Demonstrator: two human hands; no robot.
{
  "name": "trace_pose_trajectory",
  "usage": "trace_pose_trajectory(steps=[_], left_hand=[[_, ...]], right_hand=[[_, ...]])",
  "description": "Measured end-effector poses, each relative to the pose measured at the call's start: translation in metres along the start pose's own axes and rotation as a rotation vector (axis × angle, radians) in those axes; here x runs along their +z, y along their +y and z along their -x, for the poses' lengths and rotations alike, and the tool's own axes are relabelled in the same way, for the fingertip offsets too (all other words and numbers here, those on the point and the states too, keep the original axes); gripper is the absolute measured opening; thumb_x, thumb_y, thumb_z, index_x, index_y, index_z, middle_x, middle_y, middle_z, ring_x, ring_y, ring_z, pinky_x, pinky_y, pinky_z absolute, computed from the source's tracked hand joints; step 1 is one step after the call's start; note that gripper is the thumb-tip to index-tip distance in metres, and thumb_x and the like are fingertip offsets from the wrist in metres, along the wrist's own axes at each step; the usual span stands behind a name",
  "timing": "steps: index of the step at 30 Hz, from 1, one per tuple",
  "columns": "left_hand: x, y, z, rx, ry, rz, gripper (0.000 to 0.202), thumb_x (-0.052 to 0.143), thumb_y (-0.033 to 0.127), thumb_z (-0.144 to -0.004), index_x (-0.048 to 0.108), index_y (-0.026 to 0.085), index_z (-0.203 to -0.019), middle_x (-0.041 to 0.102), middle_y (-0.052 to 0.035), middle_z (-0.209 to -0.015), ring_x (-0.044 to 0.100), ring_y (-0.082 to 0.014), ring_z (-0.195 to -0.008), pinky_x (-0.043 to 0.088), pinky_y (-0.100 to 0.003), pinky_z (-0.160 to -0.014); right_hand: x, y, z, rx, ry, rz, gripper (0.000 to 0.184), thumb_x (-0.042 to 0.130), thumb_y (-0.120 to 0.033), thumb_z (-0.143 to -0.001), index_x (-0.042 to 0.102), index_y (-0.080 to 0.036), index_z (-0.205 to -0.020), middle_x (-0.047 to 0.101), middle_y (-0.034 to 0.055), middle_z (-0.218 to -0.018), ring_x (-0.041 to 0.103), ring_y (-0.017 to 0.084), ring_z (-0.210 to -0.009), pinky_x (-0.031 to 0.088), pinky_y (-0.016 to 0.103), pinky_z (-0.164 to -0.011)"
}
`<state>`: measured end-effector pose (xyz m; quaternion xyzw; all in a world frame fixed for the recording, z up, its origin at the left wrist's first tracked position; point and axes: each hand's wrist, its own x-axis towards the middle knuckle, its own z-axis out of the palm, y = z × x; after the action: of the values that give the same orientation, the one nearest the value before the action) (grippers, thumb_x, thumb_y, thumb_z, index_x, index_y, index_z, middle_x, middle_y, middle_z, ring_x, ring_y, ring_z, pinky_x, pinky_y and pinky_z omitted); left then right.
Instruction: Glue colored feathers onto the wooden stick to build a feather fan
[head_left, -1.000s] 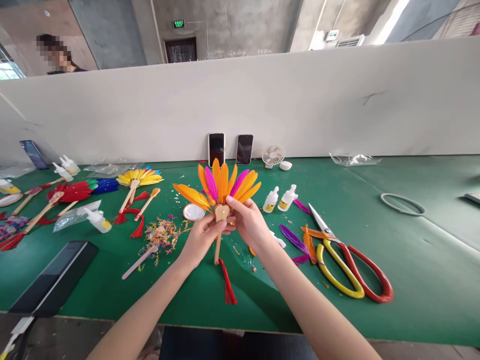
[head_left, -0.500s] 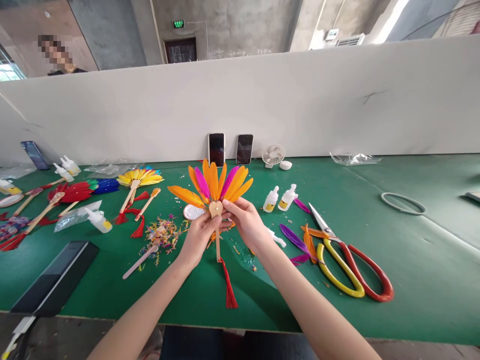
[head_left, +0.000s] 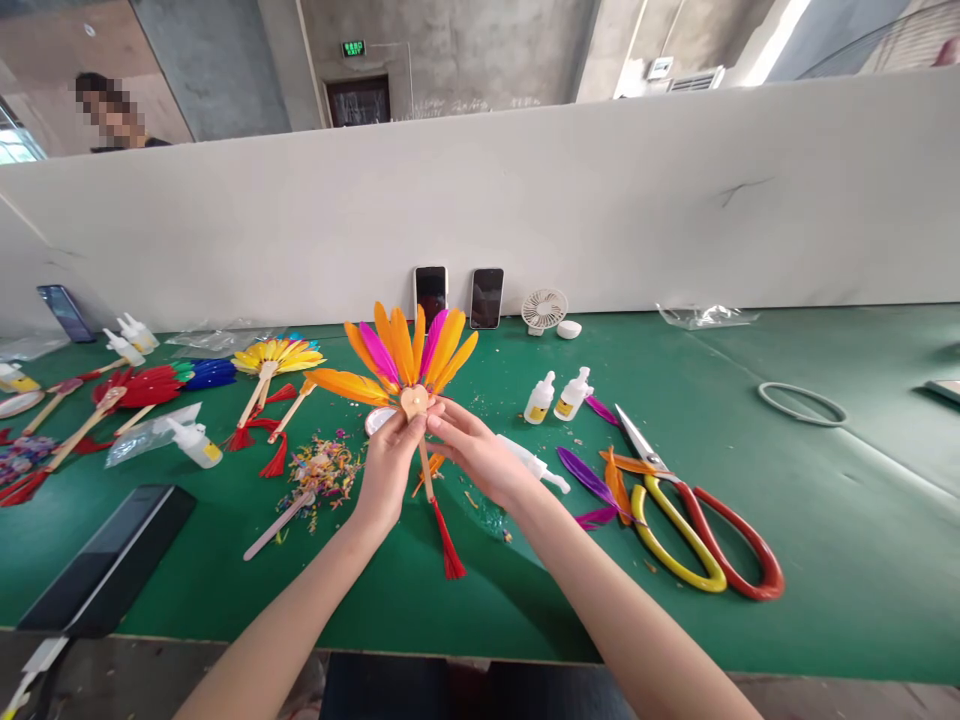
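I hold a feather fan (head_left: 401, 355) upright above the green table (head_left: 825, 540). Its orange and pink feathers spread out from a wooden heart-shaped piece on a thin wooden handle, and a red tassel (head_left: 448, 545) hangs below. My left hand (head_left: 390, 465) grips the handle just under the heart. My right hand (head_left: 472, 450) pinches the fan at the heart from the right side. Both hands are closed on it.
Scissors with yellow and red handles (head_left: 694, 535) and loose feathers (head_left: 600, 485) lie to the right. Small glue bottles (head_left: 555, 395), finished fans (head_left: 274, 360), feather scraps (head_left: 326, 465), two phones (head_left: 459, 297), a small fan (head_left: 544, 309) and a ring (head_left: 801, 403) sit around. A person is behind the partition.
The fan and both hands have moved left and slightly up. The fan now tilts a little to the left, and my right hand sits lower beside the heart.
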<state>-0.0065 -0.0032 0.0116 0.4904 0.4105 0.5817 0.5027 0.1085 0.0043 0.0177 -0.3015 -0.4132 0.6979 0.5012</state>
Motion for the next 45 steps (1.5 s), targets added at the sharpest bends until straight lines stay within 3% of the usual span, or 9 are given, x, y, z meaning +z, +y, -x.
trace_pose_trajectory(steps=[2, 5, 8, 12, 16, 21, 26, 31, 45], left_hand=[[-0.002, 0.001, -0.001, 0.019, -0.002, -0.086, 0.037, 0.062, 0.045, -0.073, 0.069, 0.020, -0.099, 0.070, -0.0087, -0.103, 0.057, -0.0272, -0.109, 0.042, -0.039, -0.093], [-0.008, 0.004, -0.003, 0.072, 0.029, -0.248, 0.035, 0.061, 0.045, -0.073, 0.069, 0.021, -0.096, 0.069, -0.0083, -0.102, 0.056, -0.0261, -0.107, 0.043, -0.035, -0.089], [-0.012, 0.008, -0.005, 0.136, 0.056, -0.361, 0.030, 0.062, 0.045, -0.072, 0.070, 0.022, -0.090, 0.066, -0.0072, -0.099, 0.056, -0.0235, -0.100, 0.042, -0.032, -0.086], [-0.014, 0.008, -0.008, 0.137, 0.036, -0.377, 0.030, 0.061, 0.046, -0.073, 0.070, 0.021, -0.085, 0.064, -0.0064, -0.088, 0.056, -0.0206, -0.088, 0.043, -0.030, -0.080], [-0.017, 0.004, -0.013, 0.079, 0.014, -0.265, 0.033, 0.061, 0.051, -0.071, 0.066, 0.019, -0.076, 0.063, -0.0053, -0.079, 0.057, -0.0179, -0.078, 0.044, -0.029, -0.072], [-0.022, 0.015, -0.020, 0.050, 0.158, 0.094, 0.038, 0.069, 0.048, -0.063, 0.060, 0.020, -0.088, 0.065, -0.0033, -0.086, 0.061, -0.0164, -0.084, 0.046, -0.029, -0.076], [-0.022, 0.033, -0.026, 0.157, 0.193, 0.088, 0.028, 0.074, 0.036, -0.059, 0.059, 0.018, -0.072, 0.066, -0.0015, -0.079, 0.063, -0.0139, -0.077, 0.048, -0.027, -0.076], [-0.021, 0.036, -0.030, 0.096, 0.229, 0.133, 0.029, 0.077, 0.033, -0.054, 0.058, 0.016, -0.068, 0.064, 0.0015, -0.067, 0.060, -0.0093, -0.060, 0.049, -0.023, -0.062], [-0.015, 0.043, -0.030, 0.062, 0.200, 0.132, 0.036, 0.081, 0.036, -0.049, 0.059, 0.014, -0.067, 0.064, 0.0010, -0.069, 0.061, -0.0095, -0.064, 0.050, -0.022, -0.061]], right_hand=[[0.000, 0.002, 0.000, 0.019, -0.047, -0.013, 0.038, 0.074, -0.037, -0.062, 0.064, -0.027, -0.097, 0.065, -0.0011, -0.099, 0.059, 0.013, -0.087, 0.049, 0.024, -0.071], [0.000, 0.007, -0.001, 0.047, -0.063, -0.058, 0.044, 0.077, -0.035, -0.059, 0.062, -0.029, -0.100, 0.064, -0.0037, -0.084, 0.058, 0.010, -0.071, 0.048, 0.022, -0.061], [0.002, 0.013, -0.002, 0.046, -0.047, -0.091, 0.040, 0.074, -0.036, -0.063, 0.062, -0.028, -0.100, 0.061, -0.0055, -0.072, 0.057, 0.008, -0.064, 0.047, 0.023, -0.064], [0.007, 0.016, 0.000, 0.017, -0.064, -0.103, 0.036, 0.070, -0.037, -0.067, 0.062, -0.026, -0.101, 0.060, -0.0052, -0.070, 0.056, 0.009, -0.064, 0.046, 0.025, -0.068], [0.009, 0.016, 0.001, -0.042, -0.033, -0.104, 0.028, 0.068, -0.037, -0.069, 0.062, -0.023, -0.093, 0.055, -0.0057, -0.065, 0.055, 0.009, -0.060, 0.046, 0.025, -0.064], [0.007, 0.016, 0.001, -0.142, 0.060, -0.063, 0.025, 0.066, -0.038, -0.070, 0.056, -0.024, -0.088, 0.051, -0.0078, -0.063, 0.052, 0.007, -0.054, 0.044, 0.023, -0.056], [0.007, 0.018, 0.001, -0.133, 0.032, -0.061, 0.025, 0.066, -0.036, -0.069, 0.056, -0.023, -0.088, 0.053, -0.0057, -0.071, 0.053, 0.008, -0.058, 0.043, 0.023, -0.056], [0.007, 0.021, -0.001, -0.120, 0.019, -0.064, 0.022, 0.064, -0.033, -0.070, 0.054, -0.023, -0.087, 0.055, -0.0049, -0.071, 0.051, 0.008, -0.059, 0.041, 0.024, -0.058], [0.008, 0.021, -0.001, -0.123, 0.048, -0.052, 0.023, 0.064, -0.036, -0.069, 0.055, -0.022, -0.087, 0.053, -0.0041, -0.069, 0.049, 0.009, -0.060, 0.039, 0.025, -0.059]])
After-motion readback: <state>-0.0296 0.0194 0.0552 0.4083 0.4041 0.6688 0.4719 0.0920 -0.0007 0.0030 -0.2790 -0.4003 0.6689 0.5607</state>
